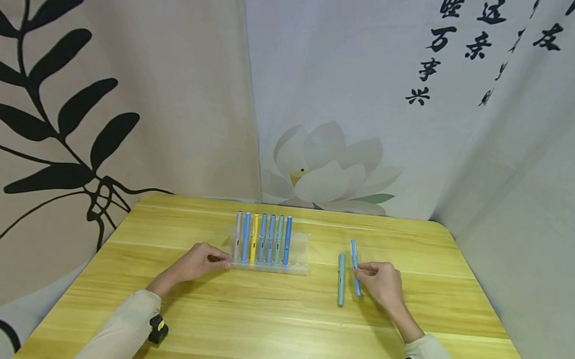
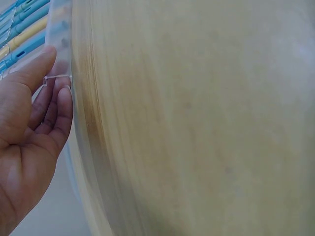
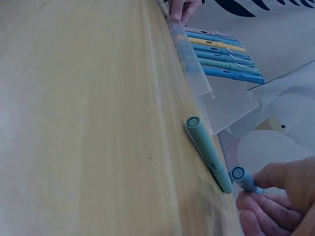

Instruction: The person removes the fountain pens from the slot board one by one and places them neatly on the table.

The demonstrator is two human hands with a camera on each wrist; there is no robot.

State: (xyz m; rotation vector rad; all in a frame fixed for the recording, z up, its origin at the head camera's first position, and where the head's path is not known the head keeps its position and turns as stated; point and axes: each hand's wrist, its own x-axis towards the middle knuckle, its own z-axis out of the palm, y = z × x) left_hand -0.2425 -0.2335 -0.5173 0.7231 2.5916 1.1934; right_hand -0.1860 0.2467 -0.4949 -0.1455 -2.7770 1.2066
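Head view: left hand (image 1: 201, 261) pinches one end of clear stand (image 1: 301, 254), seven pens (image 1: 263, 237) in it; right hand (image 1: 384, 284) pinches blue pen (image 1: 354, 252) near green pen (image 1: 341, 281).

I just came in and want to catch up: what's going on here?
A person sits two hands to some pens: the left hand pinches the near left corner of a translucent stand with seven pens in it. The right hand pinches a blue pen; beside it, a green pen lies on the table.
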